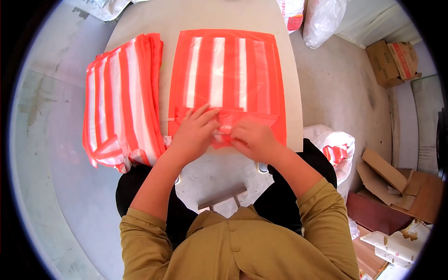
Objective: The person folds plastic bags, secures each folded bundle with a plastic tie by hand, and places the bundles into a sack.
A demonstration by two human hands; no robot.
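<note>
Resting left hand point(196, 129) open and right hand point(255, 138) curled, with grip unclear, at the near end of the striped plastic point(228, 70) on the tabletop point(224, 14), seemingly part-folded, with the far stretch unfolded, beside an already piled stack point(122, 93).

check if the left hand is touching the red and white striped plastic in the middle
Touching: the head view shows the left hand with its fingers lying on the striped plastic near its lower edge.
</note>
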